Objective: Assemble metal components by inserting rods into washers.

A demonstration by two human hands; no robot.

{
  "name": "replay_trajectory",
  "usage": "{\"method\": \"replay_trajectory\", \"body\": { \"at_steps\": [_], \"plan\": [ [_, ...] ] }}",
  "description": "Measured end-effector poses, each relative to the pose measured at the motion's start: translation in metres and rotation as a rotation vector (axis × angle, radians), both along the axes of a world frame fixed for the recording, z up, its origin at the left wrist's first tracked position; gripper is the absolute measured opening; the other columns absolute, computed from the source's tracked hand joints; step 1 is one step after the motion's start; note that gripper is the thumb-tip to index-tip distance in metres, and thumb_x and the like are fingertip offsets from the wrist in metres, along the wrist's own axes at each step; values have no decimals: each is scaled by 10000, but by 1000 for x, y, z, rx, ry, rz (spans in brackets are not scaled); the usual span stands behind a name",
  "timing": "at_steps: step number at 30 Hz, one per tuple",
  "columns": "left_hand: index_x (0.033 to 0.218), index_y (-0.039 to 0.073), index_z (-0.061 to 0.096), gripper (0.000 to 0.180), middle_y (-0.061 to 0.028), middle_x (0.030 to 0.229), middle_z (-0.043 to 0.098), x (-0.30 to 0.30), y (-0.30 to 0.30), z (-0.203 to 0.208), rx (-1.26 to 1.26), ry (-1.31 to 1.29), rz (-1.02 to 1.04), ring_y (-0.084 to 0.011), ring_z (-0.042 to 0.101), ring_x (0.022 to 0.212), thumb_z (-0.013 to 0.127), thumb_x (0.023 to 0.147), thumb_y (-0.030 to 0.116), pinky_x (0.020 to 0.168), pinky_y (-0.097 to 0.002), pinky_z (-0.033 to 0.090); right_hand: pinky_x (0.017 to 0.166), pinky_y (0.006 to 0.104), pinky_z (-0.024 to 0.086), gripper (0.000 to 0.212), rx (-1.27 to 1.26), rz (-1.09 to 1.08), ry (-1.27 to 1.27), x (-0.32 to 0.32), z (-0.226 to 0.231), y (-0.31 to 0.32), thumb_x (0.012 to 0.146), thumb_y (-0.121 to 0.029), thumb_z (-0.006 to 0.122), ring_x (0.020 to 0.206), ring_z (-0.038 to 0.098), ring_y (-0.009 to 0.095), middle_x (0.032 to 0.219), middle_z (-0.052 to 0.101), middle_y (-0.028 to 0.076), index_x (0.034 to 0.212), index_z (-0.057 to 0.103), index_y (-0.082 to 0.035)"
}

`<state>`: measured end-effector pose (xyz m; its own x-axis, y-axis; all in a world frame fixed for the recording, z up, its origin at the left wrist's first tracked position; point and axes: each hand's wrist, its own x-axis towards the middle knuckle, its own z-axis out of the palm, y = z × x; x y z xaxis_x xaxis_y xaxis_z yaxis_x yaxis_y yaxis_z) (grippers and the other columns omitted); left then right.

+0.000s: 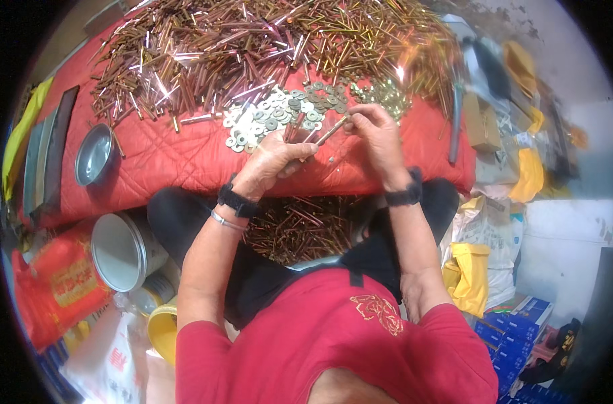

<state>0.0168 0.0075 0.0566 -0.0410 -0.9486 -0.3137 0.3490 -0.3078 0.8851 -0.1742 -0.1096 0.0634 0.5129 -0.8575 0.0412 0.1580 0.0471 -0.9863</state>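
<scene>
Several fingers [368, 112] gripping rod [332, 131], washers [271, 124] beyond

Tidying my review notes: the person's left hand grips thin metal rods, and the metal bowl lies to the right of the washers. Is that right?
Not quite: the head view shows the metal bowl to the left of the washers. The left hand does grip thin metal rods.

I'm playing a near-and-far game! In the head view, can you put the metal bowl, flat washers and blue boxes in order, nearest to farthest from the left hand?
From the left hand:
1. Flat washers: just beyond it, on the red cover.
2. Metal bowl: out to the left.
3. Blue boxes: far off, low on the right.
</scene>
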Motion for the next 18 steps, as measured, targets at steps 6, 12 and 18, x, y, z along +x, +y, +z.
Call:
{"method": "replay_trajectory", "body": {
  "at_steps": [6, 12, 18],
  "plan": [
    [1022, 52, 633, 249, 59, 673, 507, 1, 0, 0, -11, 2, -38, -6, 350, 417, 691, 827, 195, 357, -167, 222, 796, 229, 480, 140, -79, 55, 31, -2, -2, -1, 856, -65, 681, 839, 582, 77, 899, 636, 2, 989, 663, -23],
    [847, 103, 599, 128, 67, 632, 488, 4, -1, 0, 14, 79, -39, -14, 353, 431, 706, 802, 158, 378, -184, 231, 854, 254, 488, 261, -56, 53, 15, 2, 15, 4, 838, -16, 672, 930, 586, 105, 1015, 626, 29, 1095, 629, -14],
    [853, 88, 614, 132, 59, 647, 504, 5, 0, 7, 1, 36, -63, -12, 352, 424, 699, 807, 177, 380, -178, 236, 877, 268, 488, 289, -39, 54, 1, 0, 15, 4, 851, -9, 656, 958, 594, 131, 1023, 630, 48, 1131, 585, 3]
  ]
}}
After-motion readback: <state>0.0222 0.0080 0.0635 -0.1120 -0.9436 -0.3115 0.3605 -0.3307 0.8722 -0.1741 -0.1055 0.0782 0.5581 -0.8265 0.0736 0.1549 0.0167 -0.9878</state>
